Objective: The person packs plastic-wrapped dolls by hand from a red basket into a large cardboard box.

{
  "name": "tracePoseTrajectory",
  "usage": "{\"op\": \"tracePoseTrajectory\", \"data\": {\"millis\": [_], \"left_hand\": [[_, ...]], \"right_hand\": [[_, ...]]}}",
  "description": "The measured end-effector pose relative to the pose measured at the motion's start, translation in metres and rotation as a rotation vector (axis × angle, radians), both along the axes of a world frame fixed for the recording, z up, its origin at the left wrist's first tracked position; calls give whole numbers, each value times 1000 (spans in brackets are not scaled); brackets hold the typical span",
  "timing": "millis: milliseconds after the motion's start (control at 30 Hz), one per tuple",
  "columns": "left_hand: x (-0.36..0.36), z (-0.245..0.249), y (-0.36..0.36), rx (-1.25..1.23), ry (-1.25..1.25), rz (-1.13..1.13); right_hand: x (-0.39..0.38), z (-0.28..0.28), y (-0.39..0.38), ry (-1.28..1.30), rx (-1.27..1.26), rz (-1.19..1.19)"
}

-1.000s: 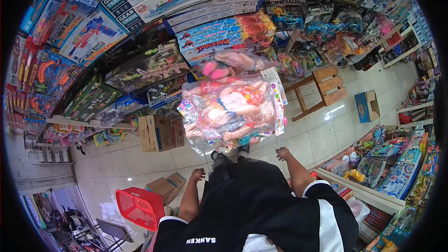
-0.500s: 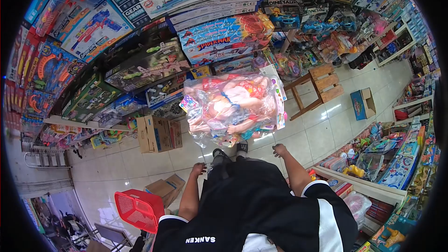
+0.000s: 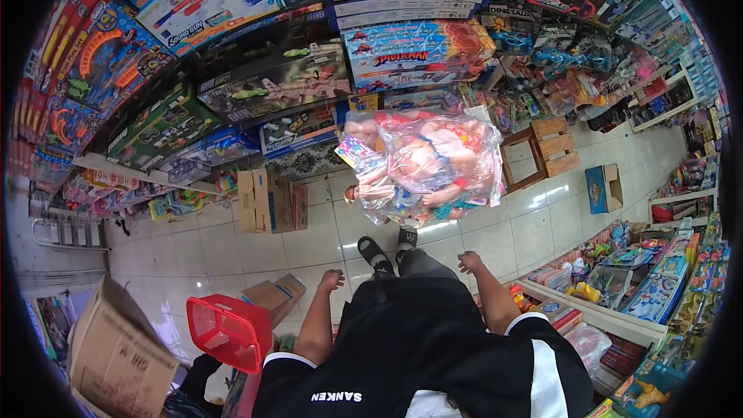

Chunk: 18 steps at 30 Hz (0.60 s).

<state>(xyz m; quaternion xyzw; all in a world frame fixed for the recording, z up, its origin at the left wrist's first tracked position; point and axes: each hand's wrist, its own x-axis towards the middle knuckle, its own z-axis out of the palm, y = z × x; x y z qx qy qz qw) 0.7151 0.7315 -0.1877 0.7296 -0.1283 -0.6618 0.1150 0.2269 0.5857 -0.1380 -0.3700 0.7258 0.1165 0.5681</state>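
Doll bag [image 3: 429,166], clear plastic, packed with dolls, stood on the tiled floor [image 3: 309,244] against the toy shelves [image 3: 294,93]. Left hand [image 3: 331,279] hung below and left of the bag, well apart, fingers loosely curled, holding nothing. Right hand [image 3: 469,262] hung below the bag, nearer, fingers likewise curled and empty. Wooden stool [image 3: 542,147] stood just right of the bag; cardboard box [image 3: 267,201] to its left.

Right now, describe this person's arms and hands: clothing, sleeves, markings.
Short black sleeves with white hems, left sleeve and right sleeve; arms bare below them. Left hand and right hand are ungloved, no watch or ring visible. White SANKEN lettering and a broad white stripe mark the black shirt.
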Motion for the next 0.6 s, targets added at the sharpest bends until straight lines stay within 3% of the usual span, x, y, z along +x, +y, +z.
{"op": "tracePoseTrajectory", "data": {"millis": [300, 533, 600], "left_hand": [[-2, -14, 27, 110, 21, -106], [-17, -2, 26, 5, 21, -131], [-21, -3, 29, 121, -8, -191]], "right_hand": [[14, 16, 27, 35, -100, 1], [-8, 6, 56, -5, -96, -107], [-20, 8, 71, -20, -117, -170]]}}
